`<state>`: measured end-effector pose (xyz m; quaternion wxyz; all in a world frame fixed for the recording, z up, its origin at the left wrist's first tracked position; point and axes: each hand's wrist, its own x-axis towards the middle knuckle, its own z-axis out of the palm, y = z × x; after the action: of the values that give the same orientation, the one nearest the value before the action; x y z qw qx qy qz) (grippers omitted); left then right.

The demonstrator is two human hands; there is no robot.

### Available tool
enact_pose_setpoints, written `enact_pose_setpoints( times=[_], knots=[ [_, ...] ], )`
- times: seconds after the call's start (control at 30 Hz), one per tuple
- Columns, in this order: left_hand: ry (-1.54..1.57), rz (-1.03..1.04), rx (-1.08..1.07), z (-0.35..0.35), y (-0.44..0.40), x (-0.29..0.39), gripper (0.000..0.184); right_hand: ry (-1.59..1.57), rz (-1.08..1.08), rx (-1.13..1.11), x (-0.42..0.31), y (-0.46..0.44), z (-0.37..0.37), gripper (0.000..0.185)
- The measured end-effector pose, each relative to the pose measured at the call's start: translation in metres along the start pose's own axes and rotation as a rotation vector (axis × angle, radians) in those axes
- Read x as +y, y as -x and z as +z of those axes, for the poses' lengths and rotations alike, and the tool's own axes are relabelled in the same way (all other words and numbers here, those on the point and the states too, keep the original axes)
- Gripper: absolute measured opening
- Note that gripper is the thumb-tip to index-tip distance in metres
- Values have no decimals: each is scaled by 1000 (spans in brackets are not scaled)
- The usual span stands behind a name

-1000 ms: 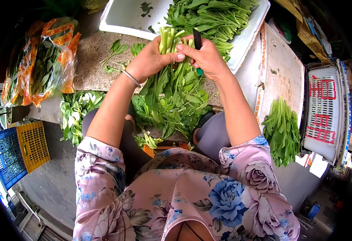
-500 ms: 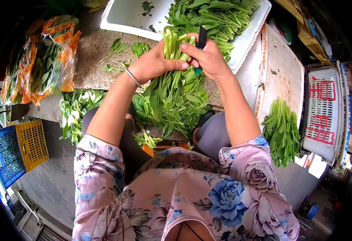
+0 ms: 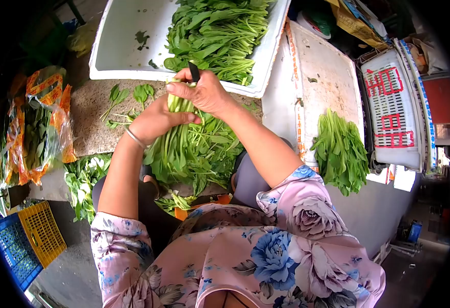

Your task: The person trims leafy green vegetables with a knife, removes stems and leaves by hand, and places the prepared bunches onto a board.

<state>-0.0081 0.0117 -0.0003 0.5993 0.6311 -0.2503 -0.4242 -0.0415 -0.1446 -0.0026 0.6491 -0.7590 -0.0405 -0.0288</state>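
The counter [image 3: 84, 123] lies under the work, with the white box [image 3: 127, 56] along its far side and greens [image 3: 220, 41] filling the box's right part. Closer in sits a loose pile [image 3: 212, 159]. The bunch [image 3: 180, 104] is held up between pile and box, stem ends pointing away from the person, leaves trailing over the pile. The left hand [image 3: 155, 120] curls around its stems; the right hand [image 3: 207, 95] clamps them nearer the ends, thumb across, and also holds a black tool [image 3: 194, 72]. Were the left grip to slacken, stems could slip out and mix with the pile; were the tool to tip (it stands close to the thumb), it might nick skin, if it has a blade. The right hand hides its lower end, stems cover several fingertips, and the box's far edge is cut off.
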Motion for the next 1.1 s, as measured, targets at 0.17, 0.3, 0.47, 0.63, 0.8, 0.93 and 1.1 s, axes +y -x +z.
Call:
enact_pose_setpoints(
  times=[0.17,0.3,0.47,0.63,0.8,0.93,1.1],
  knots=[
    [571,50,442,-37,-21,-27,26,79,90,39,6,-1,5,119],
    [941,224,387,-35,-19,-23,34,263,10,39,9,4,22,93],
    [903,305,201,-10,-13,-2,44,290,58,119,-4,19,21,41],
    [583,291,-80,10,-16,-12,65,159,295,206,-53,64,-28,33],
    [428,138,-79,25,-16,-1,65,419,381,452,-135,154,-144,34],
    [346,48,49,25,-21,-3,57,1098,531,654,-173,239,-217,45],
    [361,-49,211,12,-34,-21,44,1320,915,601,-44,312,-282,57]
  ],
)
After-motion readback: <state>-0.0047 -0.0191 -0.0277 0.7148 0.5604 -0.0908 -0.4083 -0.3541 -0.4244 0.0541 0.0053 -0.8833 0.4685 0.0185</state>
